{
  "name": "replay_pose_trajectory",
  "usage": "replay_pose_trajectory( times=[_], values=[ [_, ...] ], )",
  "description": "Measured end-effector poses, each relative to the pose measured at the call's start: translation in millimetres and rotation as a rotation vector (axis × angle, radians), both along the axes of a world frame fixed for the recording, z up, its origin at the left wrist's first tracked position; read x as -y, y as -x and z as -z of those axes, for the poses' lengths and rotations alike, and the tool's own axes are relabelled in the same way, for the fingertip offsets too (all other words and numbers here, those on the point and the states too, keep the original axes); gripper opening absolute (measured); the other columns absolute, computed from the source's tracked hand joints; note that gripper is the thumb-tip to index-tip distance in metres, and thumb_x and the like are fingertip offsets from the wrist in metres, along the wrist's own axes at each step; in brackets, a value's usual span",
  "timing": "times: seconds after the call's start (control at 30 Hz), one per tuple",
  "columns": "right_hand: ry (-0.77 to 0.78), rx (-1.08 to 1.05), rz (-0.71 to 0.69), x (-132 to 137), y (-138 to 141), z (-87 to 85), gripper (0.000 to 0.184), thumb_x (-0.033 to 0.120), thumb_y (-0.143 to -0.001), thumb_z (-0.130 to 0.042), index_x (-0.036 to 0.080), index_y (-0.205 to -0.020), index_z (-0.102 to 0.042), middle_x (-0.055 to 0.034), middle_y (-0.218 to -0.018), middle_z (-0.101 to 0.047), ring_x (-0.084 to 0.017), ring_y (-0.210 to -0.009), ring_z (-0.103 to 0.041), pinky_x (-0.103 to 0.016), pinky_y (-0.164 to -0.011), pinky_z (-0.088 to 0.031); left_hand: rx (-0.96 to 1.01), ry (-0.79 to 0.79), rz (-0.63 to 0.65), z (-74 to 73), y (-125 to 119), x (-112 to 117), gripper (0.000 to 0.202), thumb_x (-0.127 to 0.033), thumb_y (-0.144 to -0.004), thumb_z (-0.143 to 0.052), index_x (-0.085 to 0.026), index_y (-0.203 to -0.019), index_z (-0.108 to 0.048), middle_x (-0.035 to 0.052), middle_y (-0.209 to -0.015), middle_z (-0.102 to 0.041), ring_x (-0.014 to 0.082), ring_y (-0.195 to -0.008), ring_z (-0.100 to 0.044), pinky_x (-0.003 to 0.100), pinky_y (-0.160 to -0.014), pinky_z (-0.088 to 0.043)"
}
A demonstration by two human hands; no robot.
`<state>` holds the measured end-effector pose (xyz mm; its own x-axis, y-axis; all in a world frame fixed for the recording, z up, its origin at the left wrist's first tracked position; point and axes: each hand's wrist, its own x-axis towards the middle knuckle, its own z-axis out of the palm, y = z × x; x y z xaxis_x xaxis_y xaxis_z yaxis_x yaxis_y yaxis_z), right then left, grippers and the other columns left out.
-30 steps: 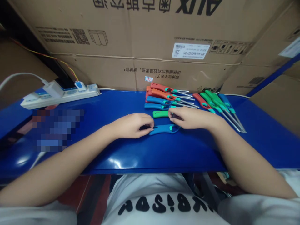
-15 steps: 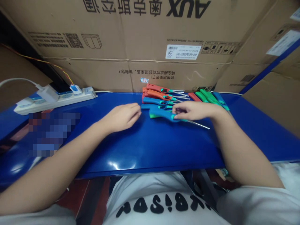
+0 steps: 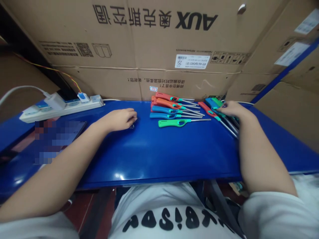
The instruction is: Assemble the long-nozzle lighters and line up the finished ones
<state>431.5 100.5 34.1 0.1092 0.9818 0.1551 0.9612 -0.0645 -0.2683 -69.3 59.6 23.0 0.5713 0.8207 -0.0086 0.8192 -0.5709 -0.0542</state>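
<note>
My right hand [image 3: 233, 109] is at the right-hand pile, fingers closed around a blue gas lighter [image 3: 211, 103] with a teal trigger. Beneath and beside it lie a red lighter [image 3: 207, 109] and green lighters, partly hidden by the hand. My left hand [image 3: 122, 119] rests on the table with fingers curled; a small thin dark thing shows under its fingertips, too small to name. Between the hands, a green lighter [image 3: 171, 123] lies in front of a stack of lighters, among them a blue one [image 3: 161, 115] and an orange one [image 3: 168, 103].
A white power strip [image 3: 67, 108] with plugs stands at the back left of the blue table [image 3: 149, 156]. In front of it lies a blurred-out flat item [image 3: 59, 139]. A large cardboard sheet [image 3: 139, 49] rises behind, with a small numbered tag [image 3: 153, 89].
My right hand has carried the blue lighter rightward from the middle to the right-hand pile, uncovering the green lighter. My left hand has drawn back to the left.
</note>
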Motion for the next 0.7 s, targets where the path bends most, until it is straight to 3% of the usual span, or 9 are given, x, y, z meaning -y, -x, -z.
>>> replay_pose_trajectory(
  times=[0.13, 0.27, 0.43, 0.57, 0.7],
  values=[
    [0.123, -0.064, 0.167, 6, 7, -5.7, 0.025, 0.029, -0.078, -0.077, 0.020, -0.066, -0.057, -0.0074, -0.066, -0.058, -0.013, -0.062, -0.048, -0.038, -0.065, -0.037, 0.031, 0.084, 0.000, 0.3, 8, -6, 0.022, -0.030, -0.092, -0.043, -0.021, -0.088, -0.063, 0.0067, -0.102, -0.066, 0.0203, -0.081, -0.063, 0.030, -0.067, -0.042],
    [0.002, -0.074, 0.147, 9, 16, -11.9, 0.018, 0.024, -0.079, -0.074, 0.019, -0.072, -0.057, -0.0123, -0.076, -0.063, -0.013, -0.066, -0.049, -0.038, -0.067, -0.036, 0.064, 0.127, 0.001, 0.0, 11, -8, 0.020, -0.028, -0.089, -0.046, -0.021, -0.086, -0.064, 0.0064, -0.098, -0.065, 0.0202, -0.081, -0.063, 0.030, -0.070, -0.043],
    [-0.100, -0.094, -0.164, 15, 57, -13.2, 0.015, 0.031, -0.087, -0.063, 0.017, -0.084, -0.068, -0.0104, -0.083, -0.070, -0.017, -0.073, -0.058, -0.032, -0.068, -0.039, 0.061, 0.131, 0.011, -1.5, 11, -7, 0.018, -0.028, -0.087, -0.047, -0.021, -0.085, -0.064, 0.0059, -0.096, -0.067, 0.0203, -0.080, -0.062, 0.030, -0.069, -0.042],
    [0.134, -0.089, -0.606, 27, 103, -7.9, 0.022, 0.036, -0.091, -0.059, 0.017, -0.095, -0.069, -0.0048, -0.084, -0.070, -0.017, -0.073, -0.060, -0.027, -0.069, -0.042, 0.016, 0.071, -0.026, -4.2, 6, -1, 0.021, -0.034, -0.091, -0.047, -0.022, -0.088, -0.064, 0.0055, -0.099, -0.067, 0.0209, -0.079, -0.062, 0.029, -0.062, -0.037],
    [0.170, 0.052, -0.691, 43, 134, -3.4, 0.023, 0.032, -0.091, -0.059, 0.018, -0.108, -0.067, -0.0068, -0.093, -0.073, -0.018, -0.077, -0.061, -0.027, -0.067, -0.039, 0.022, -0.007, -0.011, -8.9, -2, 7, 0.028, -0.046, -0.092, -0.050, -0.023, -0.097, -0.065, 0.0049, -0.102, -0.068, 0.0215, -0.079, -0.062, 0.030, -0.061, -0.036]
  ],
)
